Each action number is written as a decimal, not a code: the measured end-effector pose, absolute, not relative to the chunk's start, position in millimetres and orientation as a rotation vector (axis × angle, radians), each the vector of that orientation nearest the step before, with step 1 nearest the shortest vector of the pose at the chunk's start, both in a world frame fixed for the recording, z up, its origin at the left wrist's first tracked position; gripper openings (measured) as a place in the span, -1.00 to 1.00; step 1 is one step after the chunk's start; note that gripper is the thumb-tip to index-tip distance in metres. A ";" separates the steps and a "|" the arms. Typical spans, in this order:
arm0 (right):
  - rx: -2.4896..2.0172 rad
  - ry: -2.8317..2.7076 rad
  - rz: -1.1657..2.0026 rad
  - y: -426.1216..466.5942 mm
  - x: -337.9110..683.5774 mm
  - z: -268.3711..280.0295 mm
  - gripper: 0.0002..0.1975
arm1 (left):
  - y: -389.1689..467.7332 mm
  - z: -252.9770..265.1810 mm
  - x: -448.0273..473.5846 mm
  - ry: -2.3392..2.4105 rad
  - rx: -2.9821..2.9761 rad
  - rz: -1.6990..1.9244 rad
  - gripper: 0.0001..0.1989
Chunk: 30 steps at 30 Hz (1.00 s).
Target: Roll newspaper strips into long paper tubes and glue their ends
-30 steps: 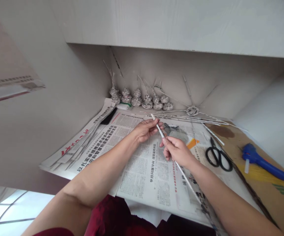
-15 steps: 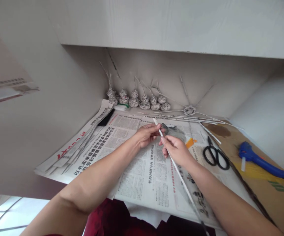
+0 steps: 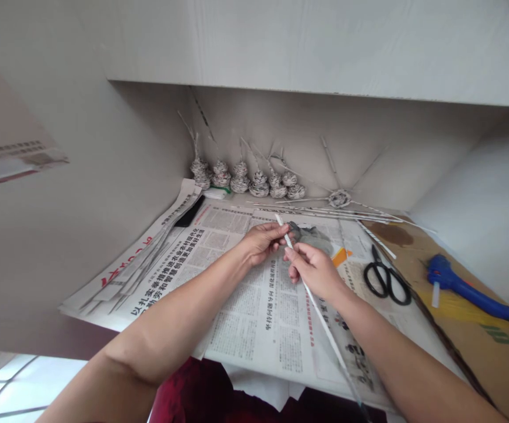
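A long, thin white rolled paper tube [image 3: 324,321] slants from above the middle of the table down past its front edge. Near its upper end, my left hand [image 3: 264,242] pinches it between thumb and fingers. My right hand [image 3: 312,269] grips the same tube just below, thumb on top and fingers curled underneath. Both hands are over the newspaper sheets [image 3: 250,341] that cover the table. Just beyond them lies a dark grey printed patch or scrap [image 3: 310,232], partly hidden by the fingers. The tube's lower end blurs near my lap.
Several woven paper gourds [image 3: 240,177] stand along the back wall, beside a woven piece with spokes [image 3: 340,198]. Loose paper tubes [image 3: 325,211] lie before them. Black scissors [image 3: 387,282] and a blue glue gun [image 3: 466,288] are at right. Stacked paper strips [image 3: 148,252] lie left. A shelf panel [image 3: 307,47] overhangs.
Both hands keep their grip in nearly the same place. The lower part of the paper tube has shifted slightly.
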State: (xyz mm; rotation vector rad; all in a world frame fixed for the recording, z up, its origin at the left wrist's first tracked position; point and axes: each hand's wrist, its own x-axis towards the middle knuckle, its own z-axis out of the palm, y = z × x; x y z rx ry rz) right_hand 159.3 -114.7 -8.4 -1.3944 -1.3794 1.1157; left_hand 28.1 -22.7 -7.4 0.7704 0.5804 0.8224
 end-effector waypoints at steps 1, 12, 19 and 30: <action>-1.407 -1.381 1.101 -114.2 159.5 -8.6 -0.62 | -22.9 -6.9 27.8 0.577 0.766 0.820 -0.89; -1.334 -1.259 1.285 -115.2 162.2 -0.1 -0.62 | -22.9 -4.6 25.9 0.548 0.746 0.796 -0.93; -1.274 -1.213 1.412 -114.6 163.9 -2.0 -0.62 | -22.1 -2.3 23.3 0.525 0.712 0.764 -0.92; -1.393 -1.330 1.095 -112.2 163.1 -4.4 -0.64 | -22.7 -1.5 24.2 0.540 0.725 0.770 -0.92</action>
